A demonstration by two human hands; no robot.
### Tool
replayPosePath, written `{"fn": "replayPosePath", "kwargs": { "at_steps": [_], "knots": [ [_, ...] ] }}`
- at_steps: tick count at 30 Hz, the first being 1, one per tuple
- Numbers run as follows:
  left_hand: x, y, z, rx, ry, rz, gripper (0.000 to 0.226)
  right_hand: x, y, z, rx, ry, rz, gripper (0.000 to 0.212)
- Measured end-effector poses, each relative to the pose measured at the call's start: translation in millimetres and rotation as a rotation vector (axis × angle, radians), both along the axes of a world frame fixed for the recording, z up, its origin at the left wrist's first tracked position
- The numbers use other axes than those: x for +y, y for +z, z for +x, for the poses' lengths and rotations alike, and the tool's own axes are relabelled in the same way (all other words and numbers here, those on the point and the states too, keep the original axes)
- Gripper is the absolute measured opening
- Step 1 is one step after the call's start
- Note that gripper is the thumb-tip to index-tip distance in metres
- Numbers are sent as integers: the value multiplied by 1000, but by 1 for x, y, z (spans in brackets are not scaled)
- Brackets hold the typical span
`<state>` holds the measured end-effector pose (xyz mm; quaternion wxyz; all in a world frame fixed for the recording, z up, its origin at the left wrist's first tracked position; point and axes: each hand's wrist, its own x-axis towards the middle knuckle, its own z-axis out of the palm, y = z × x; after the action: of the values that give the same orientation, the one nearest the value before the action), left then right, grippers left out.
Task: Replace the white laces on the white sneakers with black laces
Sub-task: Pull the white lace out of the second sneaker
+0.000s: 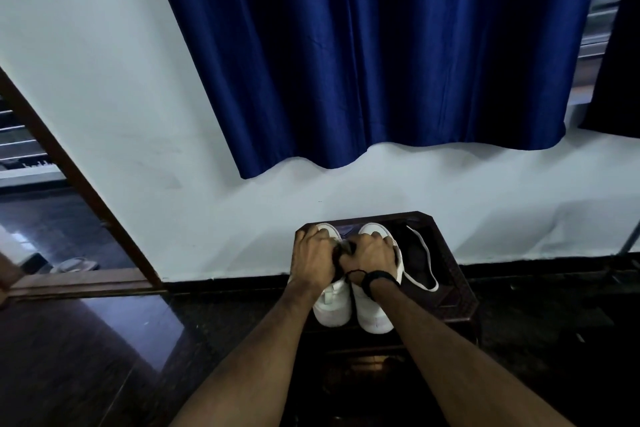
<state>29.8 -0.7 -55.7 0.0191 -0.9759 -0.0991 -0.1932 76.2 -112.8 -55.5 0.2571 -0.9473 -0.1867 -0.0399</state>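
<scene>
Two white sneakers stand side by side on a small dark stool [457, 298], the left sneaker [331, 308] and the right sneaker [374, 314] with their near ends toward me. My left hand [313, 262] and my right hand [370, 255] lie curled over the sneakers' middle parts, knuckles close together. Between them they pinch something dark [343, 250], which looks like a black lace. A loose white lace [427, 263] lies in a loop on the stool to the right of the sneakers. The lace holes are hidden under my hands.
The stool stands against a pale wall under a blue curtain [381, 52]. A brown door frame [79, 180] and a doorway are at the left. The floor [104, 357] is dark and glossy.
</scene>
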Motion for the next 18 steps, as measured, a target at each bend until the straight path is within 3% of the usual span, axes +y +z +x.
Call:
{"fn": "replayPosePath", "kwargs": {
  "at_steps": [4,10,14,16,18],
  "knots": [
    [4,-5,-13,-251,92,-157,19,0,0,0,14,-25,37,26],
    [5,-5,-3,20,-102,10,32,-1,0,-1,12,-27,51,29],
    [1,-2,-8,-93,-49,-1,18,0,-1,-1,0,-34,9,32],
    [5,-5,-11,-236,-64,-117,14,-2,-1,-1,-20,-29,-31,33],
    [6,-2,-15,-325,-97,-421,18,-3,1,-2,-25,-25,-39,34]
  ]
}}
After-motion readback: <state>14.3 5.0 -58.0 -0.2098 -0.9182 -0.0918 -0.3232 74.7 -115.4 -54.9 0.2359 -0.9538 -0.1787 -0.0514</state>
